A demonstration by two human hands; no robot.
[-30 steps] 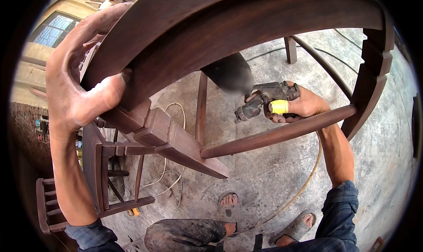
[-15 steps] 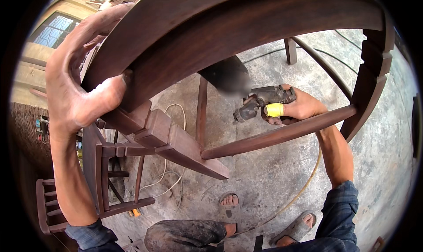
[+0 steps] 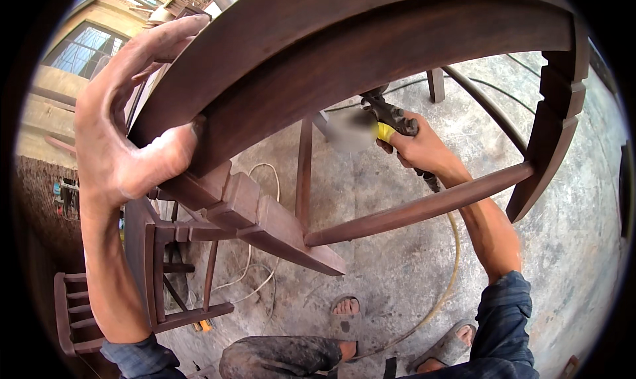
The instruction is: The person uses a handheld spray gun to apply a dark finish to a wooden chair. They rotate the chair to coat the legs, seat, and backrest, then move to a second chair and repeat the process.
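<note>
Both hands taken: a chair in the left, a spray gun in the right

The left hand (image 3: 126,134), at ten o'clock, is clamped round the end of a broad board on a dark brown wooden chair (image 3: 371,61), thumb on the near face, fingers over the far edge; the right hand (image 3: 421,144), at two o'clock, is wrapped around a black spray gun (image 3: 399,119), a yellow wrap (image 3: 385,132) on one digit; the gun's front end lies partly hidden behind the board, and a grey patch beside it is too blurred to make out; the chair spans the view from ten o'clock over twelve to three, its notched leg (image 3: 556,134) at three; a round crossbar (image 3: 424,205) slants from there to six, passing in front of the right forearm; a yellowish hose (image 3: 457,253) curves at four; two sandalled feet (image 3: 346,307) rest on the grey floor (image 3: 377,266) between five and six; a pale cable (image 3: 275,180) loops between seven and nine; a second wooden chair (image 3: 140,246) stands at eight, a slatted frame (image 3: 64,313) farther out beside it; a window (image 3: 83,51) shows at ten, well beyond the left hand
</note>
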